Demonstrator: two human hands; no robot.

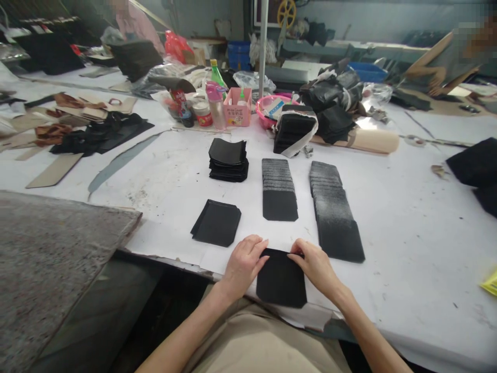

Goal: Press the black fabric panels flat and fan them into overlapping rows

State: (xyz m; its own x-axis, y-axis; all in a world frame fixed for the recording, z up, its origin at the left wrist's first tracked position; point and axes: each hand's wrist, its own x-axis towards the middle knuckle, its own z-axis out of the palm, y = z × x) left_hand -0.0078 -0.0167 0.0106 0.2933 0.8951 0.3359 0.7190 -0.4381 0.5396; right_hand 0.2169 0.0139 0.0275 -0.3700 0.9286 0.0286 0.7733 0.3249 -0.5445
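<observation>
A black panel with cut corners (281, 282) lies at the table's front edge, partly over it. My left hand (245, 264) pinches its upper left corner between thumb and fingers. At the upper right corner, my right hand (313, 263) grips the same panel. Left of my hands sits a small pile of black panels (218, 223), with a taller stack (229, 159) behind it. Beyond the held panel, an overlapping row of black pieces with greyish edges (279, 204) is fanned out. A second such row (341, 238) runs close to my right hand.
A pink box (238, 111), a pink bottle (216, 106) and a pink basin (266, 116) stand at the back beside a metal pole (263, 46). Black scraps (104, 132) lie left. A speckled board (58, 243) borders the table's near left. Other people sit across the tables.
</observation>
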